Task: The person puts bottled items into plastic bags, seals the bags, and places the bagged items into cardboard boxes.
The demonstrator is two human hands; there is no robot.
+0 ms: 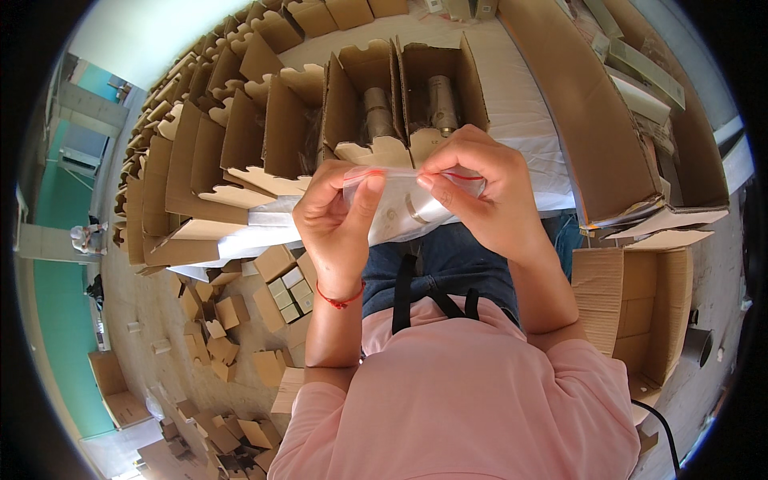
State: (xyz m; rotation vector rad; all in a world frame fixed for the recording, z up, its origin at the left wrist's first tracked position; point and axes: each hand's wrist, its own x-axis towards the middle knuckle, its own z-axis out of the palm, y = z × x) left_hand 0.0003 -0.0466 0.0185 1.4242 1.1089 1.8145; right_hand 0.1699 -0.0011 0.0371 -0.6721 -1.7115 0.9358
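Observation:
A clear zip-lock bag [392,216] with a red line along its top edge hangs between my two hands. My left hand [340,216] pinches the left end of the zip strip between thumb and fingers. At the strip's other side, my right hand [492,188] grips it the same way. Something pale with a tan band shows through the plastic, but I cannot make out what it is. Just beyond my hands stand two open cardboard boxes, and in each lies a metallic cylinder, one on the left [378,114] and one on the right [442,102].
Rows of open cardboard boxes [276,120] cover the white-sheeted table [524,120] to the left. A long carton [576,104] with white boxes [648,72] behind it is at the right. Below it sits an open carton [640,304]. Many small boxes [232,312] litter the floor at left.

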